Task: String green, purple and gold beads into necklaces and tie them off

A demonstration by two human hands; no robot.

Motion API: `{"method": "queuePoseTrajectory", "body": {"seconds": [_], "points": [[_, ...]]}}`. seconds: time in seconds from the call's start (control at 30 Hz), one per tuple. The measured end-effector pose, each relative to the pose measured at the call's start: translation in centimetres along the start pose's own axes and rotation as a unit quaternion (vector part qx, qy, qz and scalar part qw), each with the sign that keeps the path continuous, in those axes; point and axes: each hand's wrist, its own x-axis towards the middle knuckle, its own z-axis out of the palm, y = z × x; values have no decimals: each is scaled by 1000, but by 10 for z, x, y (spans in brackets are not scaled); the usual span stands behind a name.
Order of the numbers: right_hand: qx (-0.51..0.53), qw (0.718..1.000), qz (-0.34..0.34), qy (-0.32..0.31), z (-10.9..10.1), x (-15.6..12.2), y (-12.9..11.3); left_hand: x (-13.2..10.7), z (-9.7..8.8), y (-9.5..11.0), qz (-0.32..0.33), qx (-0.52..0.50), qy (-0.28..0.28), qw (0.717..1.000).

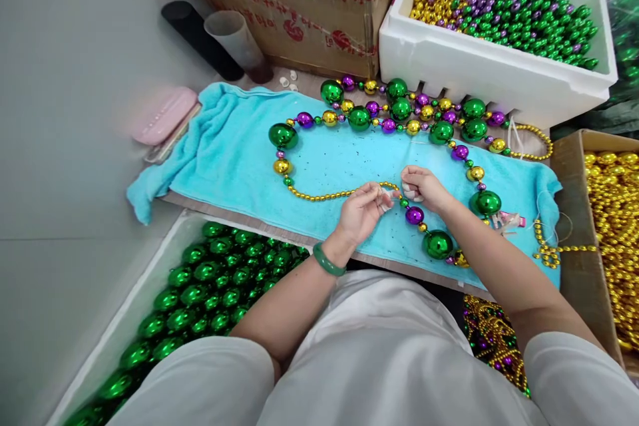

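Observation:
A large bead necklace of green, purple and gold balls lies in a loop on a turquoise towel. Its near side has a run of small gold beads that passes by my left hand. My left hand is closed in a pinch at the necklace, beside a small green bead. Just to its right, my right hand is closed too, fingertips pressed together; whatever they grip is too fine to make out. White wrapping shows on some fingers. A purple ball rests below the right hand.
More finished-looking strands lie along the towel's back edge. Behind stand a cardboard box and a white foam box of beads. Green balls fill a bin at left front; gold beads fill a carton at right. Cups stand back left.

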Motion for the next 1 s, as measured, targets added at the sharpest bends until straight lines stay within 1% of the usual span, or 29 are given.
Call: {"method": "queuePoseTrajectory", "body": {"seconds": [0.1,0.2,0.3,0.43,0.6,0.67,0.83,1.0], "points": [[-2,1000,9,-1,1,0,0,2,1,0,-26,-63,9,998],[-12,1000,18,4,1,-2,1,3,1,-3,-47,-72,1,996],[-13,1000,18,4,0,-4,1,3,2,-5,-50,-44,-2,998],[-20,1000,14,6,1,-5,1,3,0,-7,-34,28,6,999],[-64,998,27,-8,-1,-7,-1,6,-5,-11,-43,135,-36,989],[-88,996,30,0,-5,-7,-3,8,-5,-13,-35,167,-43,984],[-107,994,25,25,-14,-6,-8,13,-2,-16,-43,184,-55,980],[-104,994,15,31,-13,-5,-6,10,-4,-13,-38,195,-59,978]]}}
